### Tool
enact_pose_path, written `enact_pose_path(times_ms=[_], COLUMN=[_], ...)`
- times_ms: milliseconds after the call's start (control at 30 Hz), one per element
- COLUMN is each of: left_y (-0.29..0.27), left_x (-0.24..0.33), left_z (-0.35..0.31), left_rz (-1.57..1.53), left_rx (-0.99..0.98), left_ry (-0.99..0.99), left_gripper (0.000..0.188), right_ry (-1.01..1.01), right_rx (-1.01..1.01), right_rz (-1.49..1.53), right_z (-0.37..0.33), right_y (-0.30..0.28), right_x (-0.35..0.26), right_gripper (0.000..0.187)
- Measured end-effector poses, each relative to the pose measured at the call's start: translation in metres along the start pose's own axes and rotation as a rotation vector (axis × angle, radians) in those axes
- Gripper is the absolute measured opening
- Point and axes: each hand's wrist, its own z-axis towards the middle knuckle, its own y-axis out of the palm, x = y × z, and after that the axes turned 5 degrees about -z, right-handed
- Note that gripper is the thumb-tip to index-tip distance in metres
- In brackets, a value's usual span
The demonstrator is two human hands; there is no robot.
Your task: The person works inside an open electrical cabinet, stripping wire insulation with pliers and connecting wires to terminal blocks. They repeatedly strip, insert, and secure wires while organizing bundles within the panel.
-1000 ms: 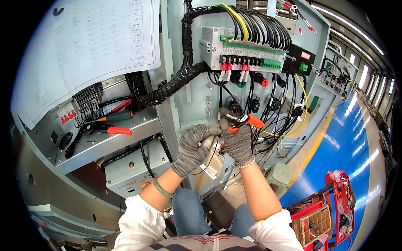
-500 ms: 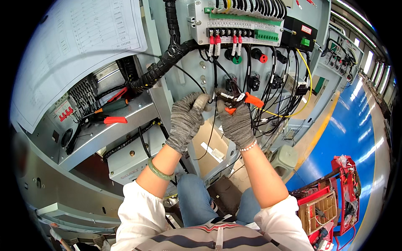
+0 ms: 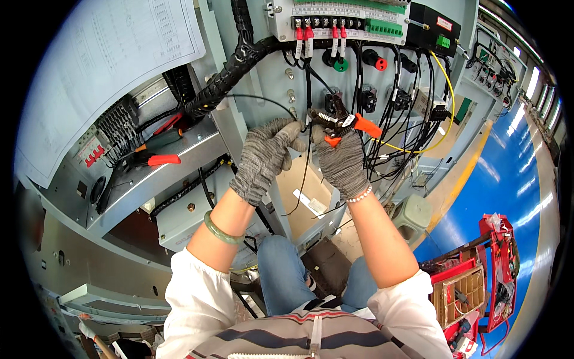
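My left hand (image 3: 266,157), in a grey knit glove, pinches a thin black wire (image 3: 258,96) near the panel, thumb and forefinger pressed together. My right hand (image 3: 342,164), gloved alike, is closed around wire strippers with orange handles (image 3: 367,125). Their dark jaws point left, close to my left fingertips and the wire. Whether the jaws bite on the wire I cannot tell. The wire arcs over from beside a thick wrapped black cable bundle (image 3: 222,90). Another dark wire (image 3: 306,179) hangs down between my hands.
Above is a terminal block (image 3: 335,24) with red-capped wires. Black wires and a yellow wire (image 3: 449,107) hang at right. A wiring drawing (image 3: 107,72) covers the upper left. On a metal ledge (image 3: 179,161) lie a screwdriver (image 3: 160,141) and red-handled pliers (image 3: 163,160). A red tool cart (image 3: 499,263) stands lower right.
The black wire's arc, which reached left across the drawing, is now shorter and ends by the cable bundle. Both hands stay close together with the same grips. The view has shifted slightly.
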Motion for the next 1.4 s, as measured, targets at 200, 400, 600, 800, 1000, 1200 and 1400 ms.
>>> enact_pose_path(times_ms=[200,400,600,800,1000,1200,1400], left_y=[0.0,0.004,0.006,0.009,0.005,0.006,0.001], left_x=[0.004,0.017,0.017,0.023,0.023,0.018,0.007], left_z=[0.003,0.005,0.004,0.001,0.002,0.006,0.009], left_rz=[-0.102,-0.128,-0.049,0.062,0.1,0.087,0.049], left_rx=[0.004,0.047,0.086,0.09,0.05,0.045,0.033], left_ry=[-0.11,-0.238,-0.257,-0.21,-0.208,-0.203,-0.176], left_gripper=[0.023,0.023,0.022,0.025,0.035,0.035,0.034], right_ry=[0.036,0.008,0.222,0.084,0.023,-0.129,0.161], right_rx=[0.005,-0.039,-0.093,-0.105,0.205,0.257,-0.406], right_rz=[-0.018,-0.165,0.206,-0.068,0.093,0.291,0.282], right_z=[0.0,-0.005,-0.039,-0.049,-0.041,-0.045,-0.072], right_y=[-0.003,-0.016,-0.044,-0.069,-0.053,-0.039,-0.064], right_x=[0.0,0.0,-0.038,-0.028,-0.015,-0.007,-0.039], right_gripper=[0.02,0.021,0.021,0.04,0.047,0.037,0.057])
